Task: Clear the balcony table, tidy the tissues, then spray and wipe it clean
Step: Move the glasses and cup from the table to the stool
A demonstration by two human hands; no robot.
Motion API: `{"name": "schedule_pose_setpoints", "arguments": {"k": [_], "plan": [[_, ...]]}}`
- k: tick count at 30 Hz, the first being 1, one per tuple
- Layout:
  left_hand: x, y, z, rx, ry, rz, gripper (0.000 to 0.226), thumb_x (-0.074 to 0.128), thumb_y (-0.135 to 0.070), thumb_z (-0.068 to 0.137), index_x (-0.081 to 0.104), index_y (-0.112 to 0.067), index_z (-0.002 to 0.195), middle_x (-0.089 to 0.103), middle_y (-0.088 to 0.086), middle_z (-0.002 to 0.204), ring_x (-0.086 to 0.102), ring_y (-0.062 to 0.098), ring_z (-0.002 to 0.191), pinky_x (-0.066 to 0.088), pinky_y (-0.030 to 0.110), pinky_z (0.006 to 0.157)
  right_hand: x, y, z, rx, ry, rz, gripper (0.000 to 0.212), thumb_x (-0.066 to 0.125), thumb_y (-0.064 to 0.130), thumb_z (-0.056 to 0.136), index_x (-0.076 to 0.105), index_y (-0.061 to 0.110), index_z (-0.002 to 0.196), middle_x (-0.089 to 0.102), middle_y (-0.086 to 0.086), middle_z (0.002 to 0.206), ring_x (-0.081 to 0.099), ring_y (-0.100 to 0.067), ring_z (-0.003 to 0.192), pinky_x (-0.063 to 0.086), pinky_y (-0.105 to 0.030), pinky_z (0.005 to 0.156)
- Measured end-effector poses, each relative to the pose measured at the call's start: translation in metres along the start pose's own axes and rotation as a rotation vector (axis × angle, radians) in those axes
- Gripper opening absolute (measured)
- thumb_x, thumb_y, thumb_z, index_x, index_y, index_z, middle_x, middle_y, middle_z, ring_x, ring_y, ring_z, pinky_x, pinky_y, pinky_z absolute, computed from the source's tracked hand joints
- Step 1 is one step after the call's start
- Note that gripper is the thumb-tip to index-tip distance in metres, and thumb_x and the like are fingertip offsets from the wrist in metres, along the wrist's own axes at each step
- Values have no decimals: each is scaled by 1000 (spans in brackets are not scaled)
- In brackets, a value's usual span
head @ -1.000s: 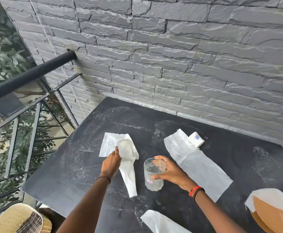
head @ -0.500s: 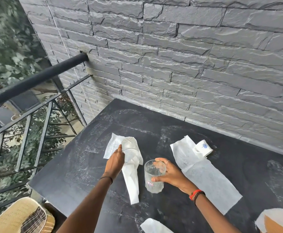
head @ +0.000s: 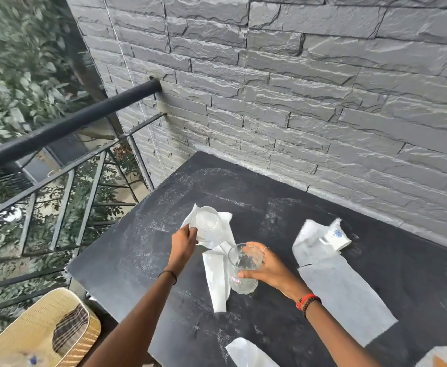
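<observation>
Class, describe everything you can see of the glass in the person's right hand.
The glass is a clear, upright tumbler, glass by its look, with a small red-and-white label near its base. The right hand grips it from the side, fingers curled round the rim and wall. Its base is at the dark table, next to a white tissue; whether it is lifted cannot be told.

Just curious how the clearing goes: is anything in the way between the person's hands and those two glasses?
Nothing visible. The left hand holds the far glass at the tissue, and the right hand grips the near glass, fingers curled round it. Nothing lies over either glass.
</observation>
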State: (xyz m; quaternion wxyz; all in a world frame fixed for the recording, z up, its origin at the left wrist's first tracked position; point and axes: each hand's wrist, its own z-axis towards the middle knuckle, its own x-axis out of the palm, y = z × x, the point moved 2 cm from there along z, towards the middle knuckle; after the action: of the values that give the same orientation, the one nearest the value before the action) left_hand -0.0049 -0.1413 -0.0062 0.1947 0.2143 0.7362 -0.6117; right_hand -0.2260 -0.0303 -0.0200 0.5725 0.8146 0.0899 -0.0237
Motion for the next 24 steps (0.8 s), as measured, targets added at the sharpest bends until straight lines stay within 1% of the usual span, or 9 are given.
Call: {"name": "schedule_pose_setpoints", "arguments": {"k": [2,4,7,10,13,15,18,21,24], "plan": [[-7,2,-3,-55,-28,-47,28,45,-12,92,54,1,69,57,6,54,54,15,49,37,12,43,4,3,3,-22,-14,-8,86,92,35,47,46,31,119,56,6,128,53,-2,119,43,-25,103],[-13,4,-7,-94,-55,-92,28,46,-12,92,52,-3,67,58,3,55,57,15,47,38,11,41,8,6,6,-40,-19,-33,83,91,34,48,47,32,117,56,8,127,52,0,119,42,-22,102],[-25,11,-15,-146,-86,-149,28,46,-13,92,52,-6,65,59,5,56,59,16,46,46,23,51,16,8,12,-53,1,-67,83,89,21,57,44,23,127,53,8,130,47,-1,123,38,-21,105],[-37,24,-26,-191,-124,-224,29,47,-12,91,54,-6,64,59,3,52,57,11,37,48,34,62,24,9,18,-77,16,-108,93,89,20,59,39,15,136,47,6,134,41,-3,127,35,-19,104],[-53,36,-39,-242,-171,-292,29,47,-11,91,57,-6,64,57,2,50,54,7,33,49,33,60,35,14,22,-94,43,-141,91,90,23,58,40,19,134,45,8,134,39,-4,128,34,-21,106],[-66,43,-48,-283,-204,-321,29,48,-10,91,58,-7,64,56,6,55,53,7,32,50,28,51,43,17,26,-110,45,-157,85,90,23,58,42,25,128,47,7,131,42,-6,126,35,-21,104],[-88,61,-63,-344,-259,-371,28,49,-9,91,59,-8,65,55,8,57,53,12,38,49,22,42,61,23,33,-135,80,-186,83,90,23,59,42,23,127,50,5,126,45,-8,121,35,-18,97],[-109,88,-79,-404,-299,-425,29,51,-9,91,58,-5,64,55,5,48,51,11,38,51,24,45,87,34,40,-184,117,-230,80,91,26,56,44,25,120,52,5,122,49,-10,118,36,-17,96],[-129,112,-98,-437,-329,-431,31,49,-8,93,55,-4,62,52,-4,35,49,6,31,51,29,54,115,41,47,-211,142,-269,88,91,39,49,44,25,122,53,7,121,51,-6,116,41,-26,101]]}}
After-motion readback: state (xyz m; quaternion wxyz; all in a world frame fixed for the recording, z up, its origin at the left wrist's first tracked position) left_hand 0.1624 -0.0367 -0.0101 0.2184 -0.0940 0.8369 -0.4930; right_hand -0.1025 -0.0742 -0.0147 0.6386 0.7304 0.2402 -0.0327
